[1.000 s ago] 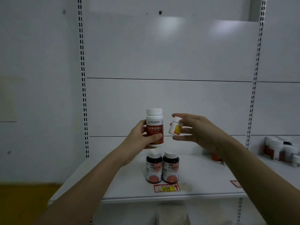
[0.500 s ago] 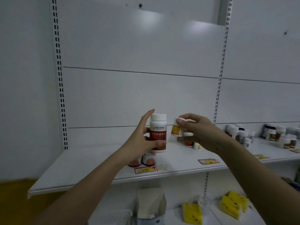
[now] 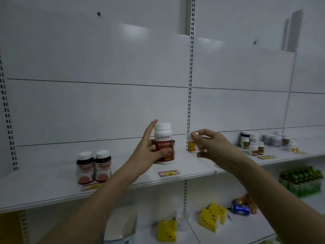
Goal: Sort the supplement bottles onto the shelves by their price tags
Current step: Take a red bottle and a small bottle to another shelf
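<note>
- The left hand [image 3: 147, 152] holds a tall round bottle [image 3: 164, 143] of smooth white plastic with a white screw cap and a dark red label. The thumb presses on the label and the index finger points straight up beside the cap, so this grip is closed around the bottle.
- The right hand [image 3: 213, 148] pinches a small white bottle [image 3: 191, 143] with a yellow-orange label between thumb and fingers. This grip is narrow.
- Both bottles are in the air above the white metal shelf [image 3: 52, 187], near its middle.
- Two dark bottles [image 3: 94, 167] with white caps and pink-red labels stand upright, touching, at the left of the shelf. A yellow price tag [image 3: 91, 187] lies just before them, and a second tag [image 3: 168, 173] lies under the left hand.
- More small bottles [image 3: 253, 144] stand at the far right.
- The back wall is of flat white panels with slotted uprights. On the lower shelf lie yellow packets [image 3: 212, 216] and a blue can [image 3: 241, 208].
</note>
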